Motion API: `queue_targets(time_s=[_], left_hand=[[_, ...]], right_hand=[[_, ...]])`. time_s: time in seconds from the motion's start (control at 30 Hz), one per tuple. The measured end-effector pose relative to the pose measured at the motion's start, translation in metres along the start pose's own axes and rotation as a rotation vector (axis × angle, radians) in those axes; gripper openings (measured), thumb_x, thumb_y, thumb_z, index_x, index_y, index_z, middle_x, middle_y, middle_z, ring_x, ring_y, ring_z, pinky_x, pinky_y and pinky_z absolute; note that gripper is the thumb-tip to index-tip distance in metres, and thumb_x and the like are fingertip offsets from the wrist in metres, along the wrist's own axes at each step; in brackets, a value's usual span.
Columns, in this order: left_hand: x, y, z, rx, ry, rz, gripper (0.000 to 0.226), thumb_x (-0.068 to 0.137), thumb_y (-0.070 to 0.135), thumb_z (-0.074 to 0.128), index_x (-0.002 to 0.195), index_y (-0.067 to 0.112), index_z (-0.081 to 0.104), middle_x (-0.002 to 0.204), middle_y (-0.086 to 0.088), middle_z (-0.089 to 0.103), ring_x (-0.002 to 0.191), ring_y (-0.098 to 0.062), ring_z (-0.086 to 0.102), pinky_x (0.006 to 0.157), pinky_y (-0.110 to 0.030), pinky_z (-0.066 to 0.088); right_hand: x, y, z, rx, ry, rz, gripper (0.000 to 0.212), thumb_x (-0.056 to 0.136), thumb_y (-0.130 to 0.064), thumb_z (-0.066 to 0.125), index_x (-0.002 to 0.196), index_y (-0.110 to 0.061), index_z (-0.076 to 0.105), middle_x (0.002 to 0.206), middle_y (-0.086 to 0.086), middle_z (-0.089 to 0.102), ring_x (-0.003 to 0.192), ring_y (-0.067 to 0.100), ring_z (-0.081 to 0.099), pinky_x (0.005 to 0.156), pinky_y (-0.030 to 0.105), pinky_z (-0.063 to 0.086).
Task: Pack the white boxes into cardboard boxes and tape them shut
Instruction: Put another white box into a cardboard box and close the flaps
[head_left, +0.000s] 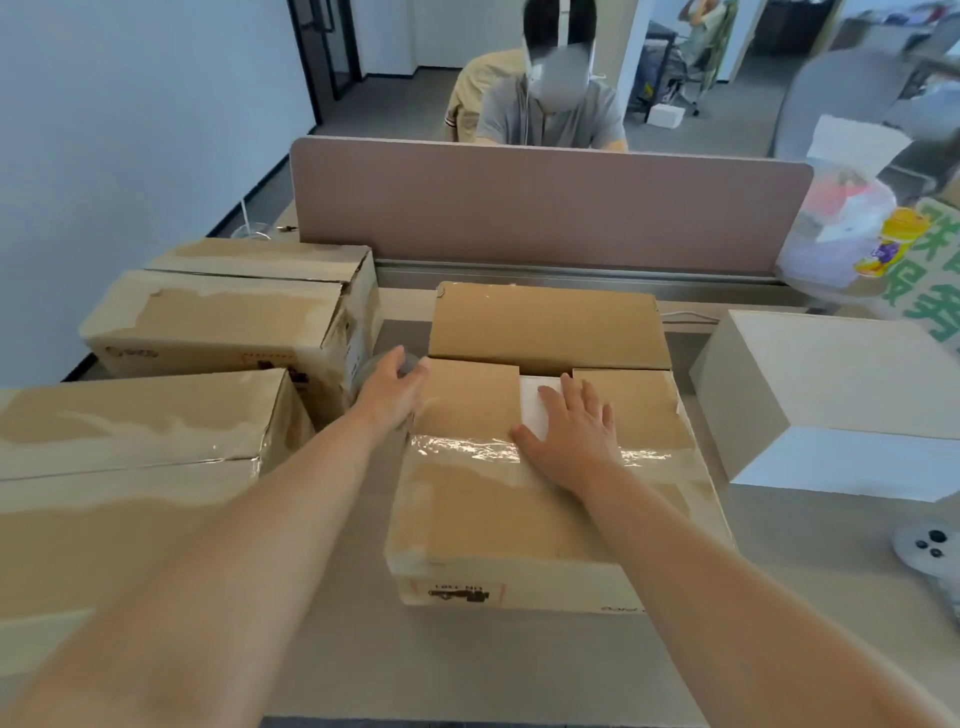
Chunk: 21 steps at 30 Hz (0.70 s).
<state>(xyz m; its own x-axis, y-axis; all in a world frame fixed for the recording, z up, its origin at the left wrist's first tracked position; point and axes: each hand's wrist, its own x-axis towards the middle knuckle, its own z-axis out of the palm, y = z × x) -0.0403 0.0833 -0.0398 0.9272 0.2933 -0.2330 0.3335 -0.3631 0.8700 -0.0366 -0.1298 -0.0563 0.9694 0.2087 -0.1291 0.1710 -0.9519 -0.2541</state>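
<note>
My right hand (571, 431) lies flat on top of the cardboard box (550, 525) in the middle of the worktop (519, 670). Its fingers (589, 400) are straight and a little spread, and they press on the flaps. Between the two short flaps there is a gap, and the white box (534, 402) inside shows through it, partly under my fingertips. A strip of clear tape (457, 449) runs across the near flap, just beside my palm. The far flap (545, 327) lies down flat.

My left hand (392, 389) reaches to the left edge of this same box. Its fingers and thumb are curled around a grey roll (410, 364), which is blurred, so I cannot tell more about it.

On my left, two taped cardboard boxes (218, 317) stand close together. On my right, well apart from my hands, a second white box (831, 395) stands on the worktop.
</note>
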Motion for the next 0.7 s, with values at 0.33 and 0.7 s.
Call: queue_targets(time_s=[0.33, 0.7], left_hand=[[0.059, 0.021, 0.016, -0.615, -0.14, -0.07, 0.038, 0.101, 0.038, 0.032, 0.12, 0.012, 0.052, 0.107, -0.007, 0.061, 0.093, -0.017, 0.06, 0.064, -0.027, 0.054], [0.049, 0.011, 0.021, -0.654, -0.19, -0.114, 0.009, 0.094, 0.014, 0.049, 0.088, 0.017, 0.055, 0.084, -0.002, 0.052, 0.068, -0.011, 0.057, 0.058, -0.023, 0.047]], right_hand=[[0.026, 0.002, 0.0, 0.009, 0.18, 0.003, 0.071, 0.093, -0.05, 0.043, 0.151, -0.02, 0.015, 0.16, 0.007, -0.003, 0.146, 0.028, -0.005, 0.118, 0.045, 0.0], [0.017, 0.0, -0.011, -0.074, 0.629, -0.328, 0.038, 0.091, -0.036, 0.038, 0.095, -0.008, 0.064, 0.11, 0.012, 0.065, 0.102, 0.034, 0.061, 0.092, 0.045, 0.047]])
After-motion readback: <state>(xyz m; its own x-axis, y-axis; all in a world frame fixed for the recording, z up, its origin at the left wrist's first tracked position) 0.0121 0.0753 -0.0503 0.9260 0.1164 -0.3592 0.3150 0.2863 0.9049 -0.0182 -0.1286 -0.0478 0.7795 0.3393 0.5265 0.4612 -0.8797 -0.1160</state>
